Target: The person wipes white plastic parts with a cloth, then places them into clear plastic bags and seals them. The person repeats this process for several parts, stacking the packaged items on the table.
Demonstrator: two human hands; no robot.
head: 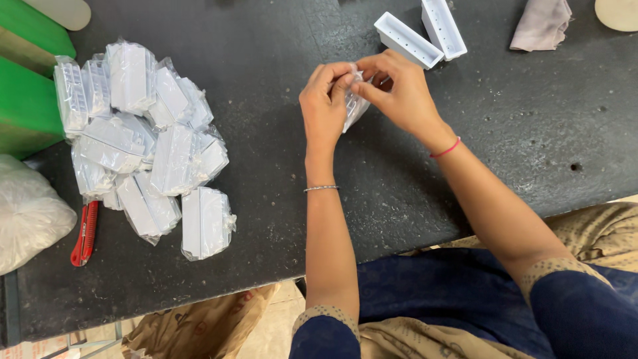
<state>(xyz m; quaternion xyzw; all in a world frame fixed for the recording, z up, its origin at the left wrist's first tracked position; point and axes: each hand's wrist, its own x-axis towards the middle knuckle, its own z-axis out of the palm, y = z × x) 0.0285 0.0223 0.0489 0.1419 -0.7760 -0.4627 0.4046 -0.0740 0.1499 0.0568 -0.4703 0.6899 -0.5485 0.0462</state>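
Observation:
My left hand (323, 101) and my right hand (397, 90) meet above the dark table (279, 219), both pinching a small clear plastic bag (354, 106) that holds a white part. The bag hangs between my fingers, mostly hidden by them. Just beyond my hands lie two unwrapped white plastic trays (407, 40), open sides up. A pile of several bagged white parts (143, 139) lies at the left of the table.
Red-handled cutters (84, 233) lie near the left front edge beside a bulging clear bag (30, 213). Green bins (26, 100) stand at the far left. A crumpled cloth (541, 23) lies at the back right.

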